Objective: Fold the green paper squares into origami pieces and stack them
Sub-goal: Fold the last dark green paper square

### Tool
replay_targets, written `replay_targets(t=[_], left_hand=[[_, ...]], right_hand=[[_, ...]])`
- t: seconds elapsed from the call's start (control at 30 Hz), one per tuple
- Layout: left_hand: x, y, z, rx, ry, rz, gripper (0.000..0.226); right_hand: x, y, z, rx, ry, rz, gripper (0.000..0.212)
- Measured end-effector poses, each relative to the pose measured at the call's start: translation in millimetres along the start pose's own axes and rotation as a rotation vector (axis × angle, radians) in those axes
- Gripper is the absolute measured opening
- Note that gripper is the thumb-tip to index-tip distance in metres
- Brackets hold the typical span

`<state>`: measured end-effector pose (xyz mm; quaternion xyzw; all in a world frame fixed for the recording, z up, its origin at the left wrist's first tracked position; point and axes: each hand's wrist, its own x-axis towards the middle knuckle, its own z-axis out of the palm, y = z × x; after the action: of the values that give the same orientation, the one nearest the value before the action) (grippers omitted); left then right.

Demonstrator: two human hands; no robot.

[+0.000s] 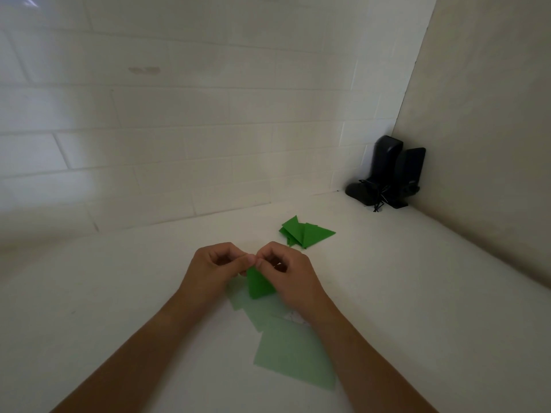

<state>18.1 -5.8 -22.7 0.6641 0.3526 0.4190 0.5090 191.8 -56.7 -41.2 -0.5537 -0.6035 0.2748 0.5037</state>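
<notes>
Nearest on the white counter [119, 293] lie flat green paper squares [293, 350]. Just beyond them, the left hand [213, 269] and right hand [287, 271] together pinch the top of a folded green piece [259, 284]. Farther off sits the stack of folded pieces [304, 232].

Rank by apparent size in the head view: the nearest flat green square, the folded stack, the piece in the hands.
1. nearest flat green square, though nearness enlarges it.
2. folded stack.
3. piece in the hands, partly hidden by fingers; unsure against the stack.
</notes>
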Motion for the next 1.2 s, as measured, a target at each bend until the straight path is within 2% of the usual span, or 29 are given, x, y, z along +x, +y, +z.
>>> replay_targets(t=[0.2, 0.47, 0.83, 1.2], left_hand=[[1.1, -4.5, -2.6, -0.010, -0.009, 0.000, 0.012], [1.5, -2.9, 1.0, -0.016, 0.084, 0.009, 0.012], [1.7, -5.2, 2.3, 0.096, 0.048, -0.009, 0.006], [7.0, -9.1, 1.1, 0.084, 0.115, 0.043, 0.012]], right_hand=[[-0.9, -0.9, 0.5, -0.024, -0.004, -0.006, 0.012], [0.7, -0.5, 3.9, -0.021, 0.050, 0.035, 0.014], [-0.2, -0.9, 2.3, -0.019, 0.062, 0.016, 0.013], [1.3, -1.5, 3.9, -0.035, 0.105, 0.036, 0.016]])
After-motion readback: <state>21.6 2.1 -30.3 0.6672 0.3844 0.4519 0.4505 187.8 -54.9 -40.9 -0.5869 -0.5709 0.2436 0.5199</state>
